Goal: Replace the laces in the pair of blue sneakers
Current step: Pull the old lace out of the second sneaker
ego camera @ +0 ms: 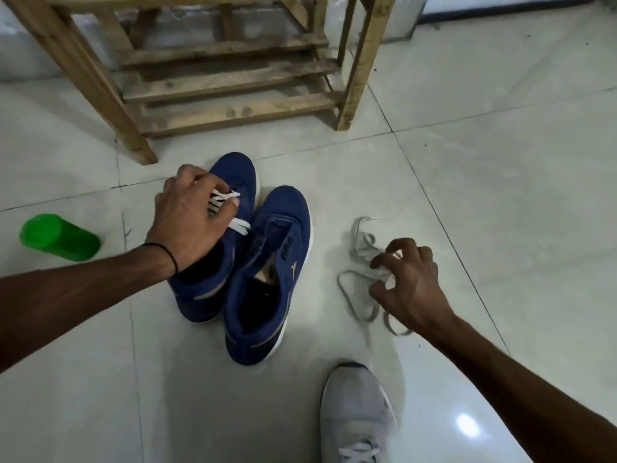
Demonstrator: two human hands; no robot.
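Observation:
Two blue sneakers stand side by side on the tiled floor, toes pointing away. The left sneaker (pixel 233 175) carries a white lace (pixel 230 208) through its upper eyelets. My left hand (pixel 190 212) lies over its tongue area with fingers curled round that lace. The right sneaker (pixel 273 262) has bare eyelets and an open tongue. To its right a loose grey lace (pixel 359 242) lies in loops on the floor. My right hand (pixel 410 282) is over it, fingertips pinching a bunch of the lace.
A wooden shoe rack (pixel 230 85) stands just beyond the sneakers. A green cup (pixel 56 237) lies on its side at the left. A grey shoe (pixel 357 412) on a foot is at the bottom, near the right sneaker's heel.

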